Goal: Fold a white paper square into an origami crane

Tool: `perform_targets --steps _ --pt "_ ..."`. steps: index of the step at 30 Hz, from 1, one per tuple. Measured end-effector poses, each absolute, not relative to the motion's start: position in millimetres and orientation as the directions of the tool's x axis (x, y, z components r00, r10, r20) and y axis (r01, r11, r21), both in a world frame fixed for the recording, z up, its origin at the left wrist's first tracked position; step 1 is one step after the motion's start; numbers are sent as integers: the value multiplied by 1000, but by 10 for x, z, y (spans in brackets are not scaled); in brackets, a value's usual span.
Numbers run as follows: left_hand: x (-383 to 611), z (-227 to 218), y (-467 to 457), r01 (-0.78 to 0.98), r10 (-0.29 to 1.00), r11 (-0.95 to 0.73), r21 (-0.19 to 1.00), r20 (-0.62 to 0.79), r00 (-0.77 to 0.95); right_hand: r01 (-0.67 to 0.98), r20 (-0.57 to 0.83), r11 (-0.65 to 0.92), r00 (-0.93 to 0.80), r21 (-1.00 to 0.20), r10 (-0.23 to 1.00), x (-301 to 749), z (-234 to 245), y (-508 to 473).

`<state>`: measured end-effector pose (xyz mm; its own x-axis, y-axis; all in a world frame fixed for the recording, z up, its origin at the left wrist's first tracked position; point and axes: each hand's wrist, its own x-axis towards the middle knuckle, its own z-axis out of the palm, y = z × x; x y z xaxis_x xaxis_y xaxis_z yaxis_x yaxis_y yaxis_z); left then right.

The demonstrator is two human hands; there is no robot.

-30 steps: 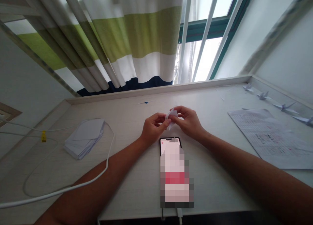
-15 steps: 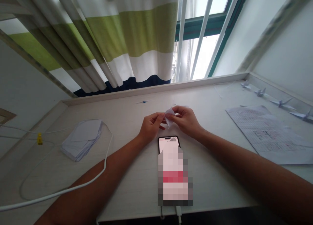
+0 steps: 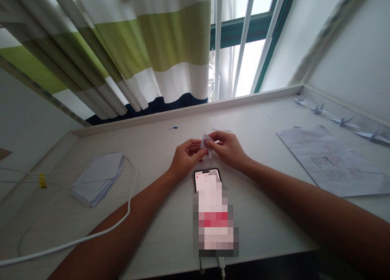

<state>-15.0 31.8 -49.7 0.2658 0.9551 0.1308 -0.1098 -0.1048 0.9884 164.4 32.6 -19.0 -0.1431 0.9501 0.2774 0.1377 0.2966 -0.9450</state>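
Observation:
Both my hands meet over the middle of the pale wooden desk (image 3: 158,231), pinching a small folded piece of white paper (image 3: 206,142) between them. My left hand (image 3: 184,160) grips its left side with thumb and fingers closed. From the right, my right hand (image 3: 228,149) holds the paper with its fingertips pressed on it. Just in front of my wrists lies a phone (image 3: 210,202) with its screen lit, a cable plugged in at its near end.
A stack of white paper squares (image 3: 97,179) lies at the left, looped by a white cable (image 3: 91,236). A printed sheet (image 3: 330,160) lies at the right. Several folded paper cranes (image 3: 343,120) line the right wall. A striped curtain (image 3: 137,48) and window stand behind the desk.
The view has shifted slightly, so everything sits a little further left and lower. My hands stay together on the folded paper, with small finger movements only.

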Motion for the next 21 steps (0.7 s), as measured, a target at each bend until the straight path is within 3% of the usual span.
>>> perform_targets --steps 9,21 --pt "-156 -443 335 -105 968 -158 982 175 180 109 300 322 -184 -940 936 1643 -202 332" --pt "-154 -458 344 -121 960 -179 976 200 197 157 338 364 -165 -918 926 1634 -193 314"
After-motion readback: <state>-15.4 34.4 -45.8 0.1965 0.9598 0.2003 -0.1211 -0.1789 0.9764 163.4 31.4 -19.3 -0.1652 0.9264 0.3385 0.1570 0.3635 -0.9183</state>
